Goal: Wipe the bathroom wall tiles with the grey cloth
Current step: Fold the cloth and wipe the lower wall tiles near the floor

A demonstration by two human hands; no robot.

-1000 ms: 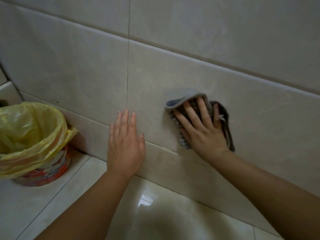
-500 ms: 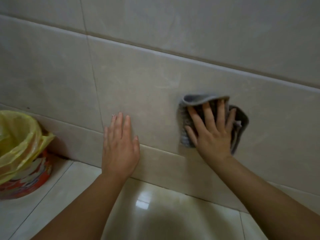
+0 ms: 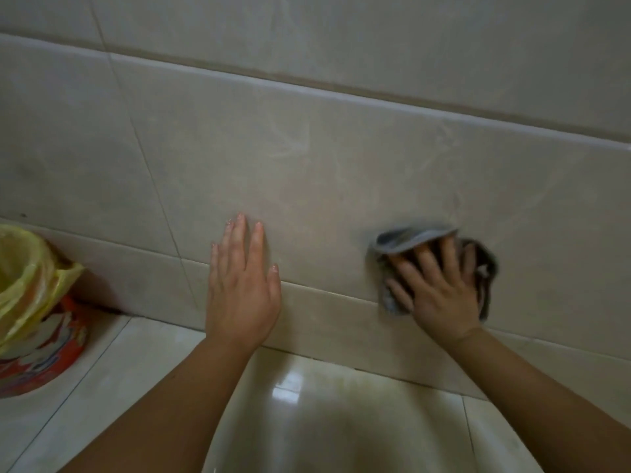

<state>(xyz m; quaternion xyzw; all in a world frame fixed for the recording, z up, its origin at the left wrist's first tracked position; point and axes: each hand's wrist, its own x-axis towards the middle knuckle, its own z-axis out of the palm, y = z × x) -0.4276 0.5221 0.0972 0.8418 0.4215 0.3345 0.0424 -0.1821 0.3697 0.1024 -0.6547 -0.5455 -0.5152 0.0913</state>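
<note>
You are mid-wipe, and the job looks far from finished. Your right hand (image 3: pixel 440 295), fingers spread fairly straight, presses the grey cloth (image 3: pixel 409 237) flat on the wall tiles (image 3: pixel 307 158) at the lower right of the frame, where the big tile meets the narrow bottom strip. Your left hand (image 3: pixel 240 288) lies flat on the wall at lower centre, fingers straight and close together, bracing you. Faint streaks show on the big tile above and between your hands, so I judge that patch has been passed over. I cannot tell whether the upper row and the tiles at far left, above the bin (image 3: pixel 41 336), have been wiped. Against the frames from a second and half a second ago, the cloth sits further right and slightly lower, now blurred with motion. Your left hand has barely shifted.
</note>
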